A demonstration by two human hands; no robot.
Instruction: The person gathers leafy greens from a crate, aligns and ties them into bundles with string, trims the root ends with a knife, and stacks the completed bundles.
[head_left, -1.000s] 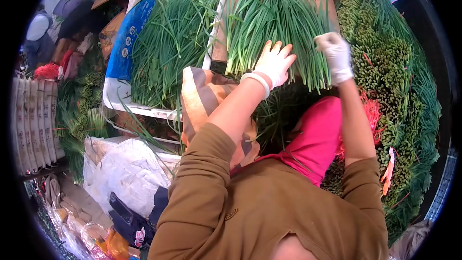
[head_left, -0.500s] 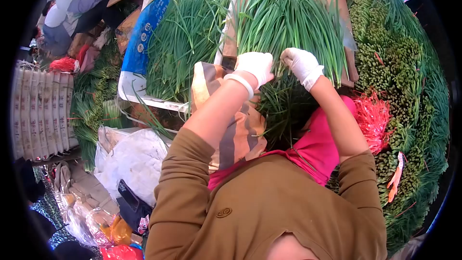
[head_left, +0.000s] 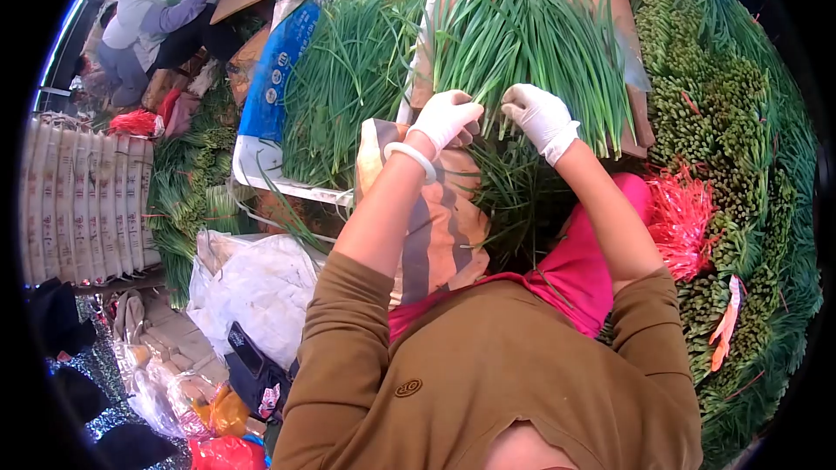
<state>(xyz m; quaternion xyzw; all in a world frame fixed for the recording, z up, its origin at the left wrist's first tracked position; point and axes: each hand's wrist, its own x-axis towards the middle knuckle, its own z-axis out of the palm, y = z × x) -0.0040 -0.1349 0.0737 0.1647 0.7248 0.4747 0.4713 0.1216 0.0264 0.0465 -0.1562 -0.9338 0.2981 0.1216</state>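
A broad pile of long green garlic chives (head_left: 531, 35) lies on a brown board (head_left: 643, 126), pale stalk ends toward me. At the pile's near left edge is my left hand (head_left: 447, 120), in a white glove, with its fingers curled closed; what they hold, if anything, is hidden. My right hand (head_left: 542, 122), also gloved, has its fingertips pinched together at the stalk ends, just right of the left hand. A small gap separates the two hands. Loose green leaves (head_left: 514, 183) hang below them, above my lap.
To the left stands a white plastic crate (head_left: 252, 161) of chives with a blue sheet (head_left: 277, 78). Tied bundles (head_left: 697, 122) are stacked along the right, beside red plastic strips (head_left: 681, 222). A striped cloth (head_left: 440, 239) covers one knee. Another person (head_left: 161, 13) works at upper left.
My hands have moved slightly apart, the left one shifting a little left and its wrist lower. The view has shifted slightly, and the other person's gloved hand now shows more fully.
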